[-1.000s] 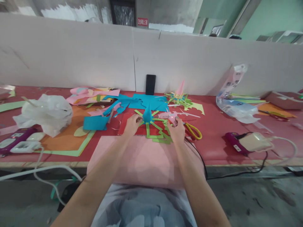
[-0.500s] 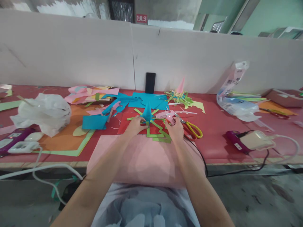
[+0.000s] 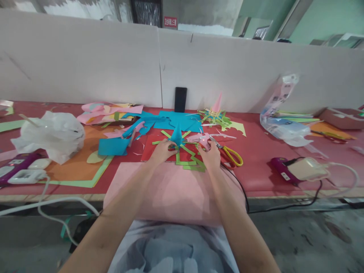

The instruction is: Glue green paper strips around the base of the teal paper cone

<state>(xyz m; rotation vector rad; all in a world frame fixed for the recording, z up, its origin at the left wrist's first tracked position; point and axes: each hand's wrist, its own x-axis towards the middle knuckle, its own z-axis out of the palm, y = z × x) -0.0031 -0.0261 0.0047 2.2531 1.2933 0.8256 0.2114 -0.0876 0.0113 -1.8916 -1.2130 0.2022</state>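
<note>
A blue paper cone (image 3: pixel 176 135) stands upright, with green paper strips (image 3: pixel 186 163) spreading from its base, several of them folded in zigzags. My left hand (image 3: pixel 163 150) is closed at the left side of that base, its fingertips against the paper. My right hand (image 3: pixel 211 154) is curled to the right of the cone, thumb and fingertips at the end of a green strip; the exact grip is partly hidden. Just beyond the right fingers lies a pink glue gun (image 3: pixel 202 139). Yellow-handled scissors (image 3: pixel 233 156) rest beside that hand.
Red sheet paper (image 3: pixel 148 148) lies under the cone, and a pink sheet (image 3: pixel 173 185) lies in front. Behind stand a finished-looking pink cone piece (image 3: pixel 217 104) and a black phone (image 3: pixel 180 99). Crumpled plastic (image 3: pixel 54 134), power strips (image 3: pixel 284 170) and cables flank the sides.
Both hands stay at nearly the same place by the cone and strips. The view shifts very slightly; nothing else visibly moves.
</note>
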